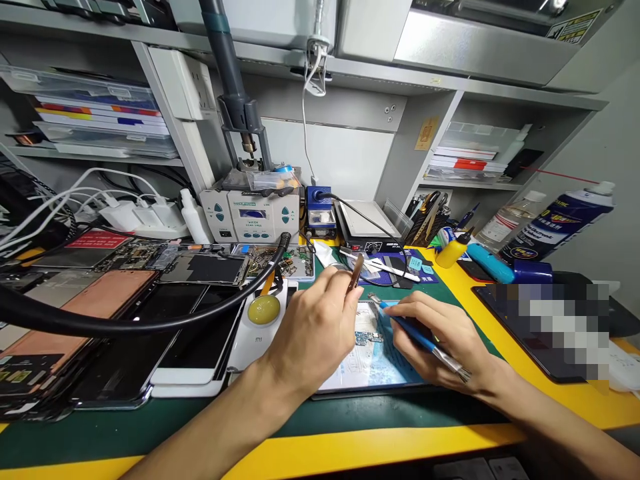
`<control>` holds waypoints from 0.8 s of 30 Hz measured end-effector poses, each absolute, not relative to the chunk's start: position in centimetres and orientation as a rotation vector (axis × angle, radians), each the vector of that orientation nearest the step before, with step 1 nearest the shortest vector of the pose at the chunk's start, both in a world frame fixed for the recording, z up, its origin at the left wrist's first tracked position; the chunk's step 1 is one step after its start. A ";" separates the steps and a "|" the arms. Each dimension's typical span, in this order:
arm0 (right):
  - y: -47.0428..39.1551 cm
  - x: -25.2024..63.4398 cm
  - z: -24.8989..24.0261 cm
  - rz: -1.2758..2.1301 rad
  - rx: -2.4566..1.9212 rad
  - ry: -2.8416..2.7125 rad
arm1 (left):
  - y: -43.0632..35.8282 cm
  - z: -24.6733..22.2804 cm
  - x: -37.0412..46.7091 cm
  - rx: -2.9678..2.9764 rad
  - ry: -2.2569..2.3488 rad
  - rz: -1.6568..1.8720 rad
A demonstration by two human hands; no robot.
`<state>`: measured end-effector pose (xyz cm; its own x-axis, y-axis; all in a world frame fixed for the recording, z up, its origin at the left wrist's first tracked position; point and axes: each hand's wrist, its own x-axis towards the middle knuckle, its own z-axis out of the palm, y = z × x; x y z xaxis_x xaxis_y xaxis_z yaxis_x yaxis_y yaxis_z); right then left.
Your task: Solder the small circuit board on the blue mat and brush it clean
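Observation:
My left hand [320,327] is closed around a slim brown metal tool [356,272] that looks like tweezers; its upper end shows above the fingers and its tips are hidden. My right hand [443,330] grips a blue-handled brush [417,333] like a pen. Bristles in a silver ferrule stick out at the brush's rear end, and another metal end points up and left. Between both hands a small blue circuit board [369,338] lies on a flat, shiny tablet-like panel [360,380] with a bluish-white surface.
Phone parts and screens [190,340] cover the left side, with a black hose [150,327] arching over them. A yellow-green round pad [264,309] sits on a white phone. Behind stand a soldering station [253,217] and a heating plate [370,227]. Bottles and a spray can [557,223] are right.

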<state>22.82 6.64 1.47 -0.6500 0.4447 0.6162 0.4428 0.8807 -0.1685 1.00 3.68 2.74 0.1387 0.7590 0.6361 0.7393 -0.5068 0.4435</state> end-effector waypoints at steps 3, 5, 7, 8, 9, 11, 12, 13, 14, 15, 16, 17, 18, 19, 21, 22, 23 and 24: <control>6.6 22.8 1.3 -0.029 -0.605 -2.368 | 3.7 2.8 1.0 2.350 1.551 1.336; 6.6 22.9 1.2 -0.070 -0.585 -2.384 | 3.7 2.8 1.0 2.349 1.556 1.330; 6.5 23.0 1.1 -0.104 -0.572 -2.415 | 3.8 2.8 1.0 2.349 1.563 1.324; 6.5 23.0 1.1 -0.118 -0.568 -2.431 | 3.8 2.8 1.0 2.351 1.565 1.323; 6.5 23.0 1.1 -0.130 -0.565 -2.444 | 3.8 2.8 1.0 2.354 1.565 1.324; 6.6 23.0 1.1 -0.152 -0.555 -2.458 | 3.8 2.8 1.0 2.361 1.563 1.329; 6.6 23.0 1.1 -0.161 -0.549 -2.460 | 3.8 2.8 1.0 2.365 1.562 1.332; 6.7 23.0 1.1 -0.167 -0.544 -2.462 | 3.8 2.8 1.0 2.368 1.562 1.335; 6.7 23.0 1.1 -0.170 -0.539 -2.466 | 3.8 2.8 1.0 2.370 1.562 1.336; 6.7 23.0 1.1 -0.171 -0.535 -2.470 | 3.8 2.8 1.0 2.372 1.564 1.337; 6.8 23.0 1.0 -0.171 -0.531 -2.473 | 3.8 2.8 1.0 2.375 1.566 1.338; 6.8 23.1 0.9 -0.170 -0.528 -2.474 | 3.8 2.7 1.0 2.377 1.566 1.340; 6.8 23.2 0.9 -0.169 -0.525 -2.473 | 3.8 2.7 1.0 2.381 1.564 1.341; 6.8 23.2 0.8 -0.167 -0.524 -2.467 | 3.8 2.7 1.0 2.385 1.560 1.343; 6.7 23.3 0.8 -0.159 -0.537 -2.434 | 3.8 2.6 1.1 2.389 1.554 1.347; 6.6 23.2 0.8 -0.154 -0.553 -2.406 | 3.8 2.6 1.1 2.390 1.549 1.348; 6.5 23.1 0.9 -0.148 -0.571 -2.372 | 3.8 2.6 1.1 2.392 1.544 1.350; 6.4 23.0 1.0 -0.138 -0.590 -2.337 | 3.8 2.6 1.1 2.392 1.540 1.353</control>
